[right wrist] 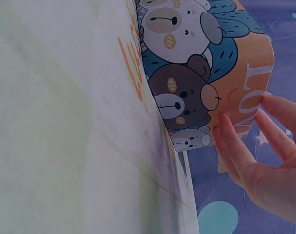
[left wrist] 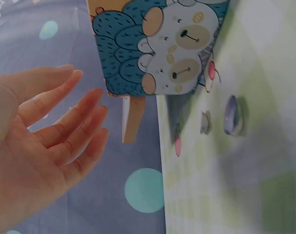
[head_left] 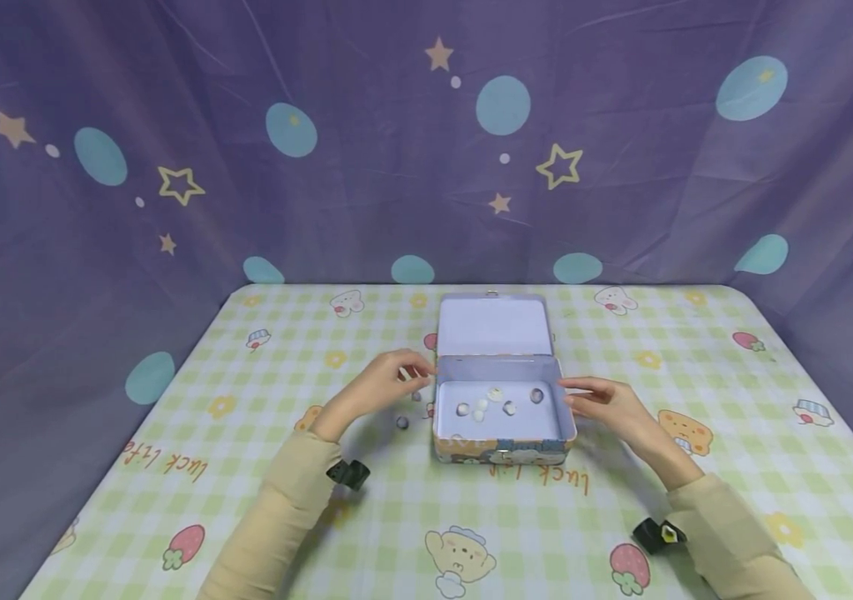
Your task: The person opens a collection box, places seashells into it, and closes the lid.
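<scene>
A hinged tin box (head_left: 501,451) with cartoon bears on its outside stands on the table, its lid (head_left: 494,327) raised and tilted back. Inside it lie several small shell-like pieces (head_left: 536,396). My left hand (head_left: 389,383) hovers by the box's left side with its fingers spread and nothing held; in the left wrist view a gap separates the fingers from the printed wall. Two small greyish shell-like pieces (left wrist: 232,116) rest on the cloth below that hand. My right hand (right wrist: 265,156) touches the box's right side with extended fingers, the fingertips against the orange printed wall.
A green and white checked cloth (head_left: 389,542) with printed fruit and animals covers the table. Behind it and at both sides hangs a purple curtain (head_left: 366,200) with stars and blue ovals. Dark wrist straps (head_left: 351,474) sit on both sleeves.
</scene>
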The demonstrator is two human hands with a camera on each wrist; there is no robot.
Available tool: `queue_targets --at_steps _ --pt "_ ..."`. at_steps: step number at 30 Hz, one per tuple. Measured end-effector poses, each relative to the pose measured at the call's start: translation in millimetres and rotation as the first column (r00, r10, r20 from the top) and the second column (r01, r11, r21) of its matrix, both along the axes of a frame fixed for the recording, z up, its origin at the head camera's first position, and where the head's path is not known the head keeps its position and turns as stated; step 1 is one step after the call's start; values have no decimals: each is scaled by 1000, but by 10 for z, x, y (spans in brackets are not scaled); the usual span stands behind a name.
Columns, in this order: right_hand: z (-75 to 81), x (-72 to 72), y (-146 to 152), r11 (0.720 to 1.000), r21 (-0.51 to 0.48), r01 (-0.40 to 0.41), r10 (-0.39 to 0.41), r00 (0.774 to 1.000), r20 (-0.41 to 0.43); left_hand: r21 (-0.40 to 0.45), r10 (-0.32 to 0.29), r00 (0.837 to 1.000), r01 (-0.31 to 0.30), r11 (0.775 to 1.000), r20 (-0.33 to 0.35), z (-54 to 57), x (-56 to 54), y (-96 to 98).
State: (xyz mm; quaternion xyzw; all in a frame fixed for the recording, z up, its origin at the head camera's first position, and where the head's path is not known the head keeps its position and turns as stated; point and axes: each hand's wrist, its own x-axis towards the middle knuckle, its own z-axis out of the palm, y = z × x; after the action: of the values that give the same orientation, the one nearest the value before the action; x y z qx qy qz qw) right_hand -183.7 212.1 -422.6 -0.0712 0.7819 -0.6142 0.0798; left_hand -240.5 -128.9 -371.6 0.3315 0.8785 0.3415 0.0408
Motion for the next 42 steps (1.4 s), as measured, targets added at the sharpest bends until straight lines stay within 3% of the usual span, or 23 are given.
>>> queue_targets --at_steps 13,23,36,42 --pt "-4 -8 5 1000 11 -4 4 1000 2 -33 17 999 -16 999 32 -136 -83 -67" --pt "15 7 -7 1000 -16 -13 13 1000 5 -103 51 993 -39 994 109 -240 -167 -100" --pt "20 8 -8 1000 -19 -20 20 1000 4 -126 51 981 -28 992 188 -347 -230 -81" --pt "10 2 -5 1000 -19 -15 15 1000 5 -156 60 978 -29 987 198 -369 -233 -85"
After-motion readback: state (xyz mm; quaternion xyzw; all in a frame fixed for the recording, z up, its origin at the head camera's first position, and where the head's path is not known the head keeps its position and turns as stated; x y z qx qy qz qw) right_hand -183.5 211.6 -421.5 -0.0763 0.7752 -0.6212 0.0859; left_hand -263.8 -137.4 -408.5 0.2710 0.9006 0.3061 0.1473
